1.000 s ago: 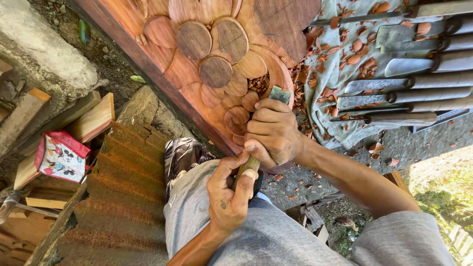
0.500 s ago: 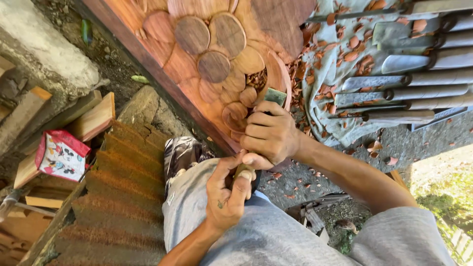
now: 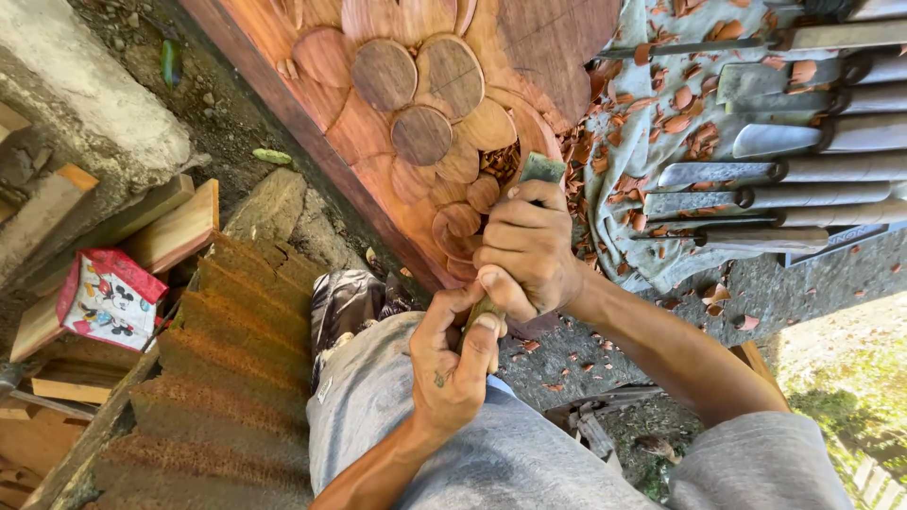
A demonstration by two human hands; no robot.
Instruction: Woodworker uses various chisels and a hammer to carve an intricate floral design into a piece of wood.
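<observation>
Head view: nearest the camera, the person's grey-trousered lap (image 3: 491,453) is filling the lower frame, and the left hand (image 3: 453,364) is closing around the wooden handle end of a chisel (image 3: 487,316), thumb pressing along it. Just above, the right hand (image 3: 529,255) is wrapping its fingers tightly round the same chisel further up, with the metal blade (image 3: 541,168) poking out beyond the knuckles.

Compared with the frames a moment ago, both hands are sitting a little lower and further left along the edge of the carving, and the blade tip is now resting by the pocket of loose chips (image 3: 499,162) rather than deeper against the petals. This is suggesting, as a judgement, that the person is drawing back between cuts or resetting the edge, not driving it forward.

The blade is lying against the carved wooden panel (image 3: 283,104), a reddish board with rounded overlapping petals (image 3: 420,134), propped across the ground.

Beyond, to the right, a row of chisels (image 3: 756,175) is lying on a grey cloth (image 3: 652,132) scattered with red shavings. To the left, corrugated sheeting (image 3: 217,378), a small red-and-white carton (image 3: 109,297) and wooden offcuts (image 3: 179,227) are resting beside a concrete block (image 3: 85,113).
</observation>
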